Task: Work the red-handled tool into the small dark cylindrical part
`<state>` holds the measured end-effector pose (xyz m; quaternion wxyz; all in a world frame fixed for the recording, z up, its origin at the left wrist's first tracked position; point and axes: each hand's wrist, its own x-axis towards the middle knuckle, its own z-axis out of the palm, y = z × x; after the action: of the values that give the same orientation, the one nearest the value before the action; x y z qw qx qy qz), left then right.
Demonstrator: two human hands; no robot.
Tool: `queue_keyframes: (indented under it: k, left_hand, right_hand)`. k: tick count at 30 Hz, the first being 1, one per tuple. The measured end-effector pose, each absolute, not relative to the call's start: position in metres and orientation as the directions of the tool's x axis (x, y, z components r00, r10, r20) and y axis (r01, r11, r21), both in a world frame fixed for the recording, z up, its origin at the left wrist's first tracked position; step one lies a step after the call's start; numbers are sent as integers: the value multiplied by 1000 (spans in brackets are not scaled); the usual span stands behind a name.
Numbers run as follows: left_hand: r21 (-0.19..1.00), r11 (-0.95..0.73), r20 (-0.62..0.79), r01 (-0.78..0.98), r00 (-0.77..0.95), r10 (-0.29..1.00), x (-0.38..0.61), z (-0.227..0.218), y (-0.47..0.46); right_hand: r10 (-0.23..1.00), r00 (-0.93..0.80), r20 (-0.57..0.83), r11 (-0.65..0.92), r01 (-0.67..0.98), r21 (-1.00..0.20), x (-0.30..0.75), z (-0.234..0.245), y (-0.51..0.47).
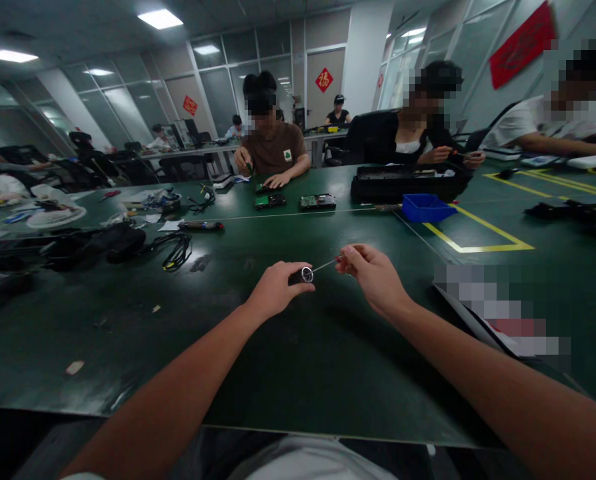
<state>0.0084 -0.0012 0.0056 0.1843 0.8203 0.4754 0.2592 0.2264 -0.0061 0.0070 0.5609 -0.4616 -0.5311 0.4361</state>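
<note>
Two grips concern me: my left fingers [302, 289] clasp a black cylinder [295, 277] above the desk [288, 373], my right fingers [351, 257] pinch a thin rod [325, 265] that could skid off the cylinder's ringed end [307, 274] if angled crookedly.

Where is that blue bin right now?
In the head view, the blue bin is right of centre on the green table, beyond the right hand, close in front of the long black case and beside the yellow marking.
</note>
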Motion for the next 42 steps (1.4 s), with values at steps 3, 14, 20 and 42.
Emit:
queue_keyframes:
  k: [3, 14, 20, 42]
  left_hand:
    - [545, -469, 239, 695, 407, 881, 8, 5, -1]
    - [514, -485, 237, 707, 427, 873, 6, 2, 1]
    - [519, -490, 243, 700, 429, 870, 6, 3, 0]
    - [428, -629, 339, 649, 530, 777, 0, 15, 6]
  right_hand:
    - [965, 46, 258, 244, 194, -950, 228, 15, -13]
    - [913, -114, 393, 396, 485, -780, 229, 24, -21]
    - [940, -83, 332, 316, 581, -750, 228, 26, -22]
    - [995, 36, 94, 99, -161, -982, 230, 8, -1]
